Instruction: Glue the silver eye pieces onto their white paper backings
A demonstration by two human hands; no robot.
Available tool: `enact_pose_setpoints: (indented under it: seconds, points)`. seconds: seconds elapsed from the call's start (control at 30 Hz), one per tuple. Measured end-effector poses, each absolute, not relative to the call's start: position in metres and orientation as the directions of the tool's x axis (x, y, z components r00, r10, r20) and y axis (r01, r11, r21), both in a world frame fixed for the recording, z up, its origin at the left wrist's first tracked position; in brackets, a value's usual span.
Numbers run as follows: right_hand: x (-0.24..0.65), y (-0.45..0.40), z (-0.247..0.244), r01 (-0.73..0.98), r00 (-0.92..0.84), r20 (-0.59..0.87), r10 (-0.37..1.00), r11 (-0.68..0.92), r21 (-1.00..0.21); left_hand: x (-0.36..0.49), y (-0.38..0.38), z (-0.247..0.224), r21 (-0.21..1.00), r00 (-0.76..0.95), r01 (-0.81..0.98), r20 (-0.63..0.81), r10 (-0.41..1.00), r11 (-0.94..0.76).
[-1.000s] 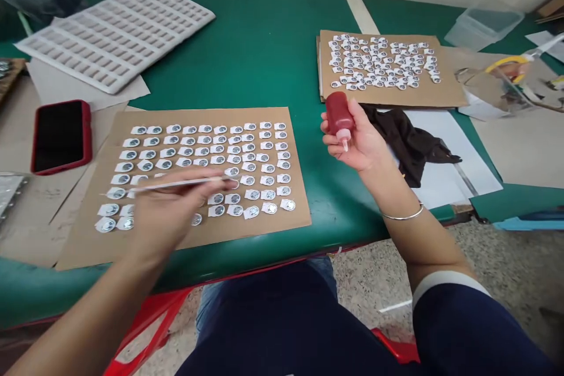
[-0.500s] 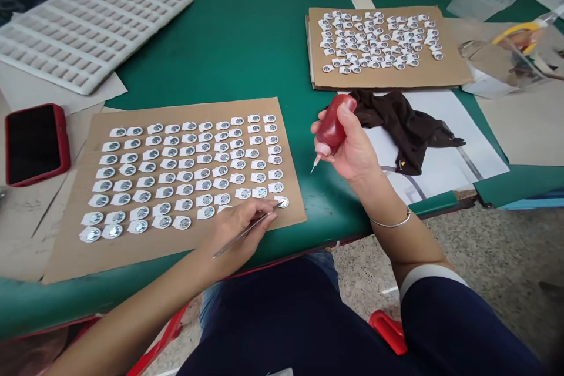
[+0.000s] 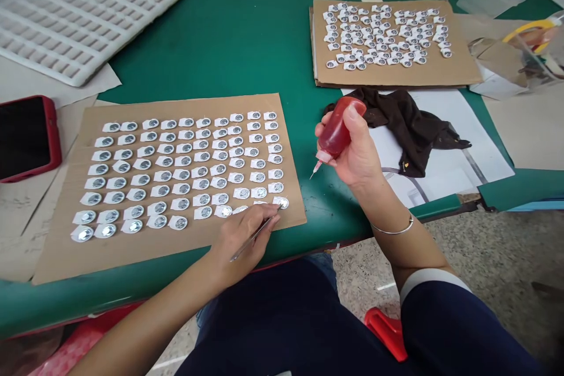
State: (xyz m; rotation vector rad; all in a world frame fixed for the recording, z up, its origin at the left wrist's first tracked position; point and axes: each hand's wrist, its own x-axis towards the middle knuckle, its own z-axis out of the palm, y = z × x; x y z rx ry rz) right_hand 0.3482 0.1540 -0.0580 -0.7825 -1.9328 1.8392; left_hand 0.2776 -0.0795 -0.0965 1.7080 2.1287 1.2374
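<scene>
My left hand (image 3: pixel 244 238) is closed on a thin metal tool (image 3: pixel 250 241), possibly tweezers. Its tip meets a small white tag with a round silver badge (image 3: pixel 281 202) at the near right corner of a cardboard sheet (image 3: pixel 176 247). Rows of similar badge pieces (image 3: pixel 165 161) cover that sheet, and my hand hides a few of them. In my right hand (image 3: pixel 359 153) is a red squeeze bottle (image 3: pixel 341 126) with a pink cap and a fine needle nozzle. The bottle is tilted, nozzle down and left, above the green table just right of the sheet.
More badge pieces lie on stacked cardboard (image 3: pixel 458 64) at the back right. A brown cloth (image 3: pixel 409 129) rests on white paper (image 3: pixel 480 129). Yellow-handled scissors (image 3: pixel 531 29) stand in a clear container at right. A white slotted tray (image 3: pixel 97 17) and a red-cased phone (image 3: pixel 26 138) are at left.
The view has shifted slightly. The tool in my left hand stays at the same corner badge, its handle angled a little differently. My right hand still holds the bottle, nearly unmoved.
</scene>
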Motion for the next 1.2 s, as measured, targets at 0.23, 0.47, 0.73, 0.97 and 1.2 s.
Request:
enact_pose_setpoints:
  seconds: [0.23, 0.47, 0.73, 0.97, 1.2]
  points:
    - [0.348, 0.150, -0.057, 0.111, -0.790, -0.108, 0.603, -0.032, -0.993, 0.279, -0.079, -0.099, 0.620, -0.266, 0.784, 0.373, 0.889, -0.025]
    - [0.347, 0.145, -0.055, 0.052, -0.792, -0.109, 0.601, -0.111, -0.992, 0.279, -0.075, -0.093, 0.588, -0.231, 0.808, 0.385, 0.893, -0.044]
    - [0.345, 0.130, -0.055, 0.021, -0.836, -0.099, 0.540, -0.149, -0.989, 0.286, -0.071, -0.092, 0.410, -0.154, 0.912, 0.398, 0.904, -0.025]
    - [0.349, 0.109, -0.063, 0.056, -0.897, -0.027, 0.441, 0.051, -0.997, 0.307, -0.068, -0.090, 0.136, -0.073, 0.991, 0.466, 0.882, 0.011]
    - [0.345, 0.101, -0.071, 0.002, -0.892, 0.144, 0.429, 0.322, -0.947, 0.323, -0.066, -0.088, -0.023, -0.066, 0.996, 0.462, 0.885, 0.086]
